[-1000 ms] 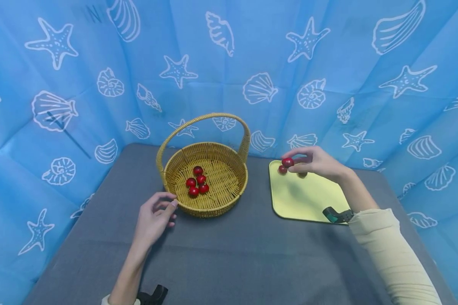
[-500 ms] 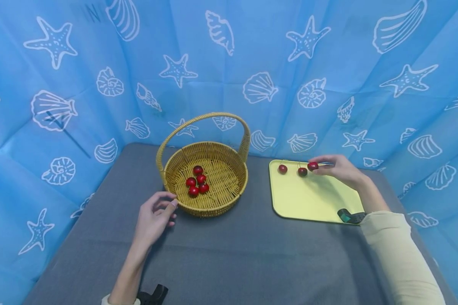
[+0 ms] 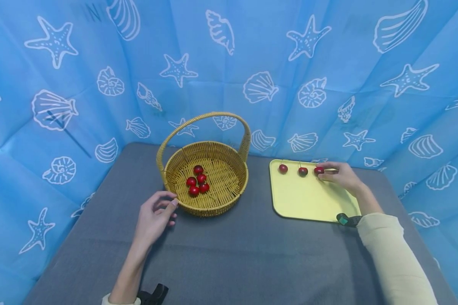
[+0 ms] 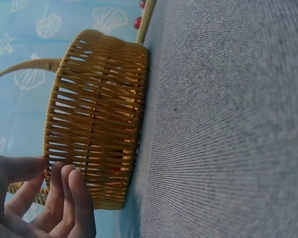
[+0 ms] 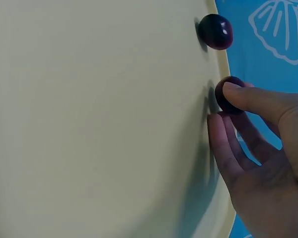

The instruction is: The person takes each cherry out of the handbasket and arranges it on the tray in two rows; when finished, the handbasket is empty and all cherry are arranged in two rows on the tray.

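Note:
At the back of the yellow tray (image 3: 301, 199), my right hand (image 3: 341, 176) pinches a dark red cherry (image 5: 229, 95) between thumb and fingers, close over the tray surface. Two more cherries lie to its left in a row: the nearer one (image 3: 303, 171), with its stem up, and a farther one (image 3: 283, 168). My left hand (image 3: 156, 216) holds the rim of the wicker basket (image 3: 229, 201) at its front left, thumb and index finger meeting at the edge in the left wrist view. Inside the basket, several red cherries (image 3: 201, 178) sit clustered left of centre.
The basket's tall arched handle (image 3: 213, 114) rises over its bowl. Grey cloth (image 3: 229, 254) covers the table, and a blue curtain (image 3: 229, 63) with white shells and starfish hangs right behind it. The tray stands to the basket's right with a gap between.
My right hand has carried its cherry rightward along the tray's back and lowered it beside the two others, which it earlier partly covered. The left hand and basket have stayed put.

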The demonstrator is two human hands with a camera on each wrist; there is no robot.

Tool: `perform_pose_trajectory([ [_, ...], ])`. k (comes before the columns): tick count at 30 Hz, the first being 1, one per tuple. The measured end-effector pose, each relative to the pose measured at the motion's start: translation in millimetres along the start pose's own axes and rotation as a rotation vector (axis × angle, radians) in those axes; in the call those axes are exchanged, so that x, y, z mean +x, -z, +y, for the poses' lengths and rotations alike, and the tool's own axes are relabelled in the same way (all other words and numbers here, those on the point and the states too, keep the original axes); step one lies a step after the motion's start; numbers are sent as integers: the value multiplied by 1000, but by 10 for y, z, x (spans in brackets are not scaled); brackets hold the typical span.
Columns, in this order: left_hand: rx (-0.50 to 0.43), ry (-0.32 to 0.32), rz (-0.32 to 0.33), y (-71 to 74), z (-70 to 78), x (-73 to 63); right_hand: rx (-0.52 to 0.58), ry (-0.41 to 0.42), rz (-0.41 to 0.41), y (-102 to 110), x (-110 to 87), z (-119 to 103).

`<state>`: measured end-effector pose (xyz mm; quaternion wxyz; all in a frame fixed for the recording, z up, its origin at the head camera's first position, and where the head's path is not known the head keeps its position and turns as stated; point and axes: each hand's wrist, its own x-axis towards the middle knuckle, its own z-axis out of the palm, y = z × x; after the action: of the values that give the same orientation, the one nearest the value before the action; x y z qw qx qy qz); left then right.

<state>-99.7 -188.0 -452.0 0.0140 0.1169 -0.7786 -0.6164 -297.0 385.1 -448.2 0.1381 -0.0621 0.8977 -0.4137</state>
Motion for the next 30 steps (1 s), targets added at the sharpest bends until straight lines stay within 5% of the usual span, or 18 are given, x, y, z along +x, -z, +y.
perform_pose_trajectory([
  [18, 11, -5, 5, -5, 0, 3, -11, 2, 3, 13, -29, 11],
  [30, 14, 4, 5, -2, 3, 4, -25, 38, 4, 104, -102, -192],
])
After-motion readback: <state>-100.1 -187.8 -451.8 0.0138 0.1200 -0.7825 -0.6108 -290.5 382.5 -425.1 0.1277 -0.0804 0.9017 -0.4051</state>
